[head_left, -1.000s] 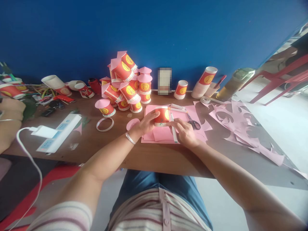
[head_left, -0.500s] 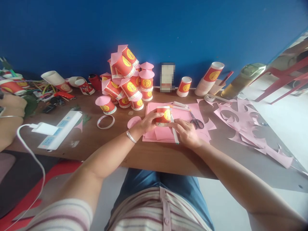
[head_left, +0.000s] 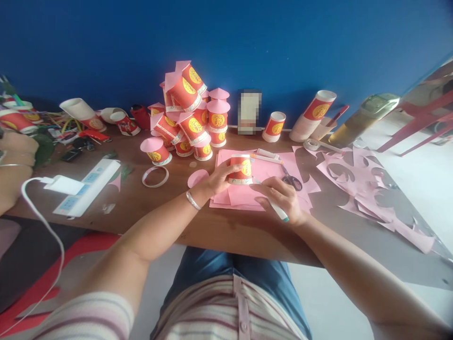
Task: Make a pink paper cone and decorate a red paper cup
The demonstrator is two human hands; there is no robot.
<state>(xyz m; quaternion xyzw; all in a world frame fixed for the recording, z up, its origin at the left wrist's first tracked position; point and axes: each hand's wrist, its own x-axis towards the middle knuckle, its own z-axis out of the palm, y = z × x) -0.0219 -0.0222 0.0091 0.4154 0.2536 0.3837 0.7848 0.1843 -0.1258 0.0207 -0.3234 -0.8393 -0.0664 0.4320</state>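
Gripping red cup (head_left: pixel 240 175) in left fingers (head_left: pixel 230 169), partly covering it; pinching pen (head_left: pixel 279 211) in right fingers (head_left: pixel 266 190), can't make out tip. See scissors (head_left: pixel 290 178) right of cup, piled cups (head_left: pixel 190 128) left.

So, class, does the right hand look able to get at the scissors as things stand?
Probably yes: the scissors lie just beyond the right hand, and nothing seems to block the way. However, its fingers hold a marker, which would likely need putting down first.
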